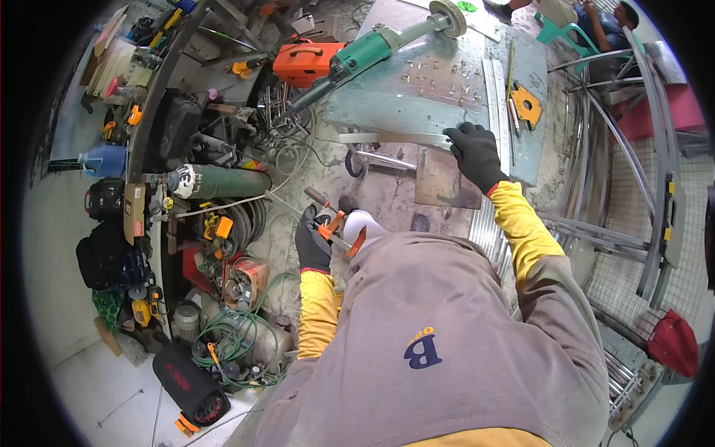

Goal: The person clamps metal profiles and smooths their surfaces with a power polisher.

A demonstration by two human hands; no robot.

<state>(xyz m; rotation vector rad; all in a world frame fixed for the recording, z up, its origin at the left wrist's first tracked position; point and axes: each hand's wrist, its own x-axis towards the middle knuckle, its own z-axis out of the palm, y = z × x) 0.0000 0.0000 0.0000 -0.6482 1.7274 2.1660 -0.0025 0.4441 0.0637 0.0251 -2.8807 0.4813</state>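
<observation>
My right hand (474, 153), in a dark glove, is closed on the right end of a thin metal strip (398, 138) along the near edge of the metal table (357, 104). My left hand (313, 242), also gloved, is closed around an orange-handled clamp (332, 225) beside my body. A red-and-black handled tool (317, 197) shows just above that hand. A green angle grinder (365, 56) lies across the table. Right of it are long metal bars (497, 104) and a yellow magnetic square (526, 106). Small metal pieces (447, 78) are scattered on the tabletop.
An orange case (307, 64) stands left of the table. A green gas cylinder (223, 182), coiled green hose (242, 328) and cluttered shelves are on the left. Metal frames (618, 134) stand on the right. A seated person (602, 28) is at the upper right.
</observation>
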